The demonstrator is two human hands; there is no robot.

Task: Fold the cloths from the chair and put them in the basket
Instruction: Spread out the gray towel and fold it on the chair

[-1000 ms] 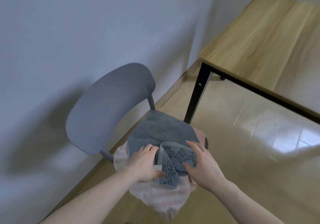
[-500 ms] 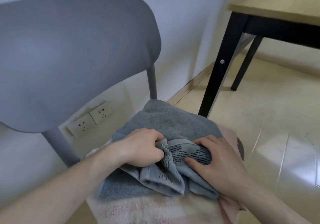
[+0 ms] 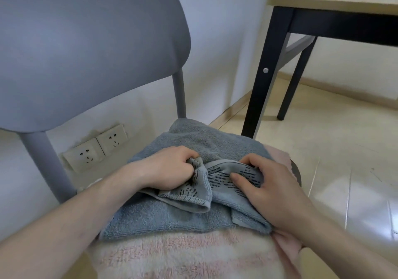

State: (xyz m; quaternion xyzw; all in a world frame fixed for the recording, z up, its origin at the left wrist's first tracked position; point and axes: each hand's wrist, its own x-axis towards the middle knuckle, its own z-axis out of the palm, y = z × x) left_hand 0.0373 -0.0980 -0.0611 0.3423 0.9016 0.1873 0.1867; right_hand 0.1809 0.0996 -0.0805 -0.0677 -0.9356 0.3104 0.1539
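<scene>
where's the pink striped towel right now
In the head view the pink striped towel lies at the bottom centre on the chair seat, under the grey-blue towel that both hands grip.

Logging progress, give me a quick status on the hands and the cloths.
Left hand and right hand both gripping grey patterned cloth. It lies bunched on blue terry towel, over pink striped towel. Nothing in the way.
</scene>
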